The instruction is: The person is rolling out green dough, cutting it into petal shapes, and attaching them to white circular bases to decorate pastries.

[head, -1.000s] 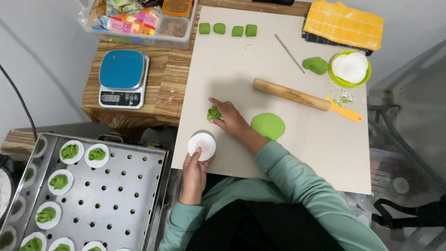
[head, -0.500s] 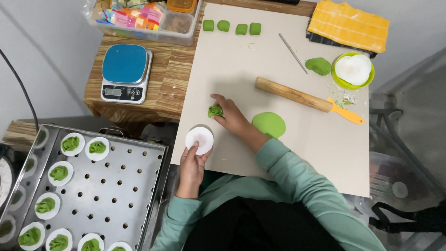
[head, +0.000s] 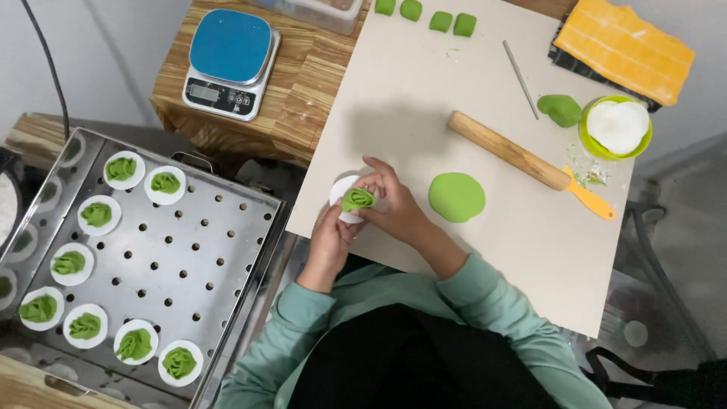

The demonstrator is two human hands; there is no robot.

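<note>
both hands, left hand point(head: 327, 241) and right hand point(head: 390, 206), pinch a green dumpling point(head: 357, 199) over a white paper point(head: 341, 198) at the board point(head: 424, 83) edge. ten dumplings fill the tray point(head: 151, 250); a flat disc point(head: 457, 197) and four dough cubes point(head: 424, 15) wait.

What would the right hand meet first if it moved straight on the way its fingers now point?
The right hand points up-left across the board. Past the green dumpling it holds, the way looks free to the board's edge; the scale lies further, roughly in line.

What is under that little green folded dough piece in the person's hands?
A white paper round sits under the green dough piece, held by the left hand and right hand. The fingers and dough cover most of the paper.
</note>
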